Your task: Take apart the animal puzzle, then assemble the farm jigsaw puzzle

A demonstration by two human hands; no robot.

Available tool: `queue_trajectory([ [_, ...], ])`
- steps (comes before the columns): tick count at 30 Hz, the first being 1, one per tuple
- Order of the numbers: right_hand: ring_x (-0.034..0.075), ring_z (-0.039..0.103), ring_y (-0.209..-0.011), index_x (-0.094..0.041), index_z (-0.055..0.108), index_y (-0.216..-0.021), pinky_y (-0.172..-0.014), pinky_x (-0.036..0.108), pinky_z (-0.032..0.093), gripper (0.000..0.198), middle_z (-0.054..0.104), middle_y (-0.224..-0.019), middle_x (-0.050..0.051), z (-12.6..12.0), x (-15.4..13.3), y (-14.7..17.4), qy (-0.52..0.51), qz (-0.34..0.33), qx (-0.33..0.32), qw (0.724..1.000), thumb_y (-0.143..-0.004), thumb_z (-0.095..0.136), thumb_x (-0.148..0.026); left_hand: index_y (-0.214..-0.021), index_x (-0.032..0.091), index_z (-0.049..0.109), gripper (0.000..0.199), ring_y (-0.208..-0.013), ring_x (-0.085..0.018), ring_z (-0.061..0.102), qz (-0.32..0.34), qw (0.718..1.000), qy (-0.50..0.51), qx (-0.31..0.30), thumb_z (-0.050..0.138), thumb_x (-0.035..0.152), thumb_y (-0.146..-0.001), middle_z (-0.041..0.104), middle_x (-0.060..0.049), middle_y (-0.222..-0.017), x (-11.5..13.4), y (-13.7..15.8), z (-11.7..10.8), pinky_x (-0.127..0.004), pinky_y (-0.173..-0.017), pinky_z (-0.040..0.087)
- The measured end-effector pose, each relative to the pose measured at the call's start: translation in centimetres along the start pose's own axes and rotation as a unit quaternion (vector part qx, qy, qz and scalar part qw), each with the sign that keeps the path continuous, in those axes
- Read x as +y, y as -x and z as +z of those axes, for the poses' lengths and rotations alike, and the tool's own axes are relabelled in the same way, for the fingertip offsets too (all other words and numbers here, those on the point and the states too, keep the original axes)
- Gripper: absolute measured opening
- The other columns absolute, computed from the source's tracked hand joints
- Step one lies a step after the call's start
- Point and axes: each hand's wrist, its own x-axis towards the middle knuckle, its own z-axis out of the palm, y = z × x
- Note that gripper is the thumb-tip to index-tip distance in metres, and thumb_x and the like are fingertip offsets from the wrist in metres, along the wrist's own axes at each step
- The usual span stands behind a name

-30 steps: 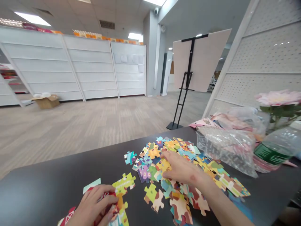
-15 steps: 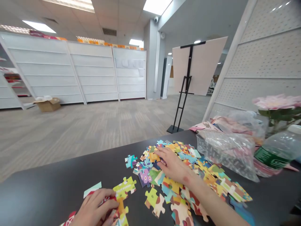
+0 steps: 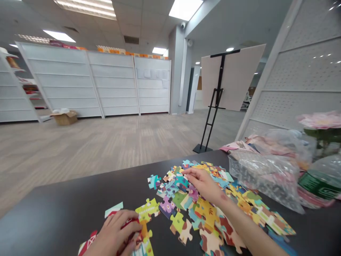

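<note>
My left hand [image 3: 118, 233] lies with bent fingers over a joined patch of jigsaw puzzle pieces, gripping its edge; red and orange parts show beneath the fingers. A lime-green puzzle piece [image 3: 147, 210] adjoins that patch at the upper right. Above a loose heap of puzzle pieces [image 3: 210, 209] reaches my right hand [image 3: 204, 183], its fingers loosely extended and touching the top of the heap. By those fingertips is a teal puzzle piece [image 3: 182, 181]. A purple piece [image 3: 167, 206] lies at the heap's left side. Whatever is under the right palm is hidden.
Plastic-wrapped packages [image 3: 266, 174] and a bottle with a green label [image 3: 319, 183] stand at the right of the dark table [image 3: 71, 209]. A pink flower [image 3: 322, 120] is behind them. Beyond the table are an easel [image 3: 213, 117], white shelving [image 3: 114, 85] and a cardboard box [image 3: 64, 117].
My right hand has shifted slightly across the heap, uncovering the teal piece and disturbing pieces around it. The left hand keeps its place on the joined patch. The view has turned slightly left.
</note>
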Motion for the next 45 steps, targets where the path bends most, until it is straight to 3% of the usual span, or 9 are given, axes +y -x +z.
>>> queue_trajectory([
  [3,0.018,0.063,-0.067,-0.019,0.072,-0.103,-0.063,0.029,0.049,0.028,0.071,-0.081,0.003,0.0,0.2,0.1,0.025,-0.016,-0.020,0.999,-0.093,0.050,-0.034,-0.106,0.031,0.068,0.019,-0.103,-0.022,0.065,0.002,1.000,0.006,-0.012,0.051,0.037,-0.099,0.069,-0.005,-0.115,0.5,-0.2,-0.5,-0.031,-0.090,0.056],
  [9,0.022,0.066,-0.096,-0.020,0.071,-0.099,-0.089,0.038,0.049,0.030,0.072,-0.103,0.008,-0.4,0.1,0.2,0.200,-0.093,0.046,0.974,-0.092,0.042,-0.017,-0.104,0.031,0.068,0.023,-0.104,-0.023,0.064,-0.007,1.000,-0.007,0.026,0.048,0.039,-0.100,0.068,-0.005,-0.115,0.5,0.1,0.1,-0.033,-0.091,0.055],
  [13,0.021,0.063,-0.087,-0.022,0.069,-0.087,-0.085,0.035,0.049,0.019,0.069,-0.089,0.004,-0.3,-0.4,1.0,0.249,-0.113,-0.061,0.960,-0.083,0.053,-0.014,-0.106,0.030,0.068,0.023,-0.107,-0.024,0.062,-0.010,1.000,-0.002,0.009,0.048,0.037,-0.099,0.067,-0.006,-0.117,0.5,0.2,-0.1,-0.034,-0.092,0.054],
  [20,0.030,0.053,-0.116,-0.023,0.068,-0.098,-0.110,0.050,0.035,0.035,0.061,-0.110,0.006,-0.5,-0.7,2.6,0.281,-0.103,-0.162,0.940,-0.066,0.080,-0.029,-0.106,0.030,0.067,0.022,-0.107,-0.025,0.062,-0.012,1.000,-0.009,-0.001,0.046,0.036,-0.099,0.067,-0.007,-0.116,0.6,0.1,0.0,-0.035,-0.093,0.053],
  [27,0.018,0.060,-0.082,-0.022,0.068,-0.092,-0.077,0.030,0.045,0.013,0.067,-0.085,0.001,-0.7,-1.6,2.2,0.210,-0.081,-0.169,0.960,-0.088,0.057,-0.018,-0.106,0.028,0.066,0.023,-0.105,-0.024,0.063,0.002,1.000,-0.013,-0.001,0.046,0.036,-0.100,0.067,-0.008,-0.114,0.2,0.1,0.3,-0.032,-0.091,0.054],
  [31,0.015,0.059,-0.069,-0.019,0.069,-0.086,-0.066,0.026,0.043,0.013,0.065,-0.076,0.001,-1.1,-2.1,1.7,0.099,-0.040,-0.168,0.980,-0.086,0.058,-0.027,-0.106,0.027,0.065,0.022,-0.105,-0.023,0.062,0.011,1.000,-0.008,-0.003,0.045,0.034,-0.101,0.066,-0.007,-0.114,0.1,0.0,0.2,-0.032,-0.091,0.053],
  [36,0.016,0.058,-0.064,-0.017,0.068,-0.094,-0.060,0.028,0.042,0.029,0.066,-0.074,0.002,-1.6,-0.6,0.3,0.017,0.016,0.045,0.999,-0.083,0.056,-0.042,-0.104,0.028,0.065,0.020,-0.105,-0.023,0.062,0.009,1.000,-0.013,-0.005,0.046,0.035,-0.101,0.066,-0.007,-0.114,0.2,0.0,0.3,-0.033,-0.090,0.053],
  [39,0.017,0.059,-0.064,-0.017,0.066,-0.091,-0.058,0.028,0.041,0.032,0.068,-0.074,0.004,-2.1,0.2,-0.4,-0.017,0.054,0.099,0.993,-0.076,0.062,-0.045,-0.104,0.028,0.065,0.019,-0.103,-0.023,0.062,0.007,1.000,-0.012,-0.011,0.047,0.035,-0.100,0.066,-0.007,-0.114,0.3,0.0,0.1,-0.033,-0.090,0.053],
  [45,0.012,0.055,-0.056,-0.021,0.056,-0.086,-0.055,0.024,0.042,0.035,0.063,-0.063,-0.003,-1.0,-1.4,0.5,-0.167,0.093,0.015,0.981,-0.069,0.074,-0.046,-0.107,0.028,0.065,0.018,-0.106,-0.024,0.061,0.007,1.000,0.001,-0.009,0.049,0.028,-0.099,0.066,-0.006,-0.117,0.9,-0.1,-0.8,-0.033,-0.091,0.052],
])
